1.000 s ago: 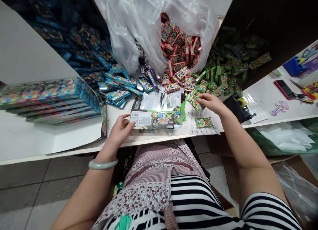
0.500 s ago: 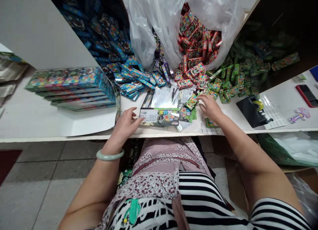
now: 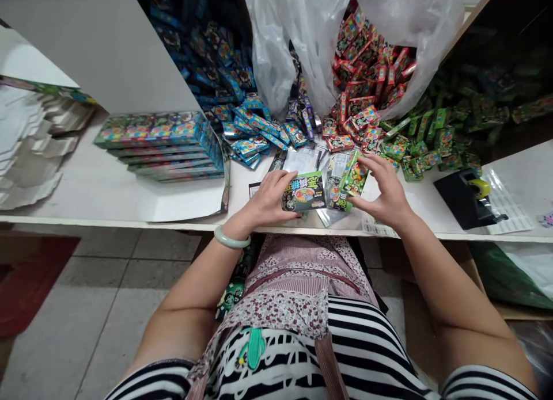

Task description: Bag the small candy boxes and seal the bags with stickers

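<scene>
My left hand (image 3: 273, 197) grips the left end of a flat black printed packet (image 3: 306, 191) with a green top edge, thumb below and fingers above. To its right, my right hand (image 3: 385, 194) has thumb and fingers at the two ends of a small green printed box (image 3: 355, 176), which stands tilted over the packets. Whether a second green box is in the same grip I cannot tell. Under and behind both hands lie more flat packets (image 3: 302, 160), some clear or silvery.
Blue boxes (image 3: 250, 145), purple boxes (image 3: 307, 119), red boxes (image 3: 339, 142) and green boxes (image 3: 412, 168) lie in heaps along the back. Stacked multicoloured boxes (image 3: 151, 132) stand left. A black tape dispenser (image 3: 460, 201) and sticker sheets (image 3: 510, 198) are right. Plastic bags (image 3: 280, 54) hang behind.
My left hand has moved onto the black packet and closed on its left end. My right hand has raised the green box and tilted it more upright. The view has swung left.
</scene>
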A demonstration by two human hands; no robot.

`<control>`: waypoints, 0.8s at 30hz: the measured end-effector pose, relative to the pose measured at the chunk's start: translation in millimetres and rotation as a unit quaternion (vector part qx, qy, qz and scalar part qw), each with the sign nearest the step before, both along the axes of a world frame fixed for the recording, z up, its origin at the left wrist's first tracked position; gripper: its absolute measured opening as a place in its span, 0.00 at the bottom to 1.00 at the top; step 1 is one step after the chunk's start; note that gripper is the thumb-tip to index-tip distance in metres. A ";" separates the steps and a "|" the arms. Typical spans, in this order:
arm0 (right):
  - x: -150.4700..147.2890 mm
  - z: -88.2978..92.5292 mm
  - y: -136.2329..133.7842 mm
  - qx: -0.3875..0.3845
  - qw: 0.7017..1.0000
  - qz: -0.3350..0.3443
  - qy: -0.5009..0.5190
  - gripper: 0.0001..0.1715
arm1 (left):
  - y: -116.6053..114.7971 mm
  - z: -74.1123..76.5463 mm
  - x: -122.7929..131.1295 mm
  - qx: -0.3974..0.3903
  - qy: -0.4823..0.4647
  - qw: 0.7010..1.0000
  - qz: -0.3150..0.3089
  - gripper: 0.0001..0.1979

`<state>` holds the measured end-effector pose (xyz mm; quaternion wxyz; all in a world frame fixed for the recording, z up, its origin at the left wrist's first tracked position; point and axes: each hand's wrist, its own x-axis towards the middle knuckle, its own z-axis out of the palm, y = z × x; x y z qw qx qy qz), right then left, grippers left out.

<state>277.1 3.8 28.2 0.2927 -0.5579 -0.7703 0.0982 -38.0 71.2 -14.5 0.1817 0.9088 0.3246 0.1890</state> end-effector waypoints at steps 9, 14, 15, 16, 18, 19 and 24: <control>-22.7 9.5 -21.9 0.009 0.990 0.111 -0.089 0.48 | -4.5 7.5 -1.1 0.043 0.001 0.999 -0.021 0.56; -12.2 19.4 -28.7 -0.038 0.979 0.182 -0.078 0.46 | -4.2 10.1 -5.5 0.036 0.014 0.998 -0.045 0.55; -9.0 23.7 -28.8 -0.044 0.978 0.190 -0.072 0.45 | -4.3 10.8 -5.9 0.032 0.014 0.998 -0.050 0.54; -5.9 28.2 -28.6 -0.050 0.976 0.199 -0.069 0.43 | -4.6 11.8 -6.1 0.029 0.012 0.998 -0.055 0.54; -1.4 36.2 -26.7 -0.067 0.971 0.220 -0.071 0.40 | -5.9 14.0 -5.5 0.018 0.008 0.997 -0.068 0.52; -0.3 39.2 -25.0 -0.078 0.967 0.230 -0.077 0.39 | -6.8 15.2 -4.6 0.011 0.006 0.997 -0.075 0.52; -2.6 38.5 -12.0 -0.095 0.963 0.231 -0.104 0.39 | -11.0 16.4 3.1 -0.027 -0.011 0.994 -0.104 0.51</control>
